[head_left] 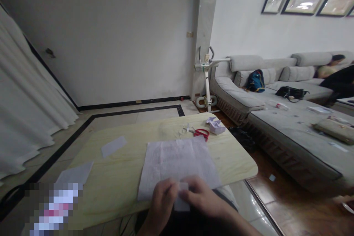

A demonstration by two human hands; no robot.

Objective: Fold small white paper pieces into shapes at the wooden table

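Between my two hands is a small piece of white paper (181, 203), held at the table's near edge. The fingers of my left hand (165, 196) are curled and pinch its left side. My right hand (199, 195) grips it from the right, thumb laid across the front. Just beyond my hands, partly under them, lies a large creased sheet of paper (177, 160). Past its far edge rest red-handled scissors (201, 132), blades pointing left. Folded paper pieces (217, 127) stand to the right of the scissors.
On the left of the pale wooden table (121, 177) lie a small white paper (114, 146) and another sheet (74, 174). To the right, a grey sofa (287, 129) carries a blue backpack (256, 81) and a black bag (291, 93). A person (332, 68) reclines at its far end.
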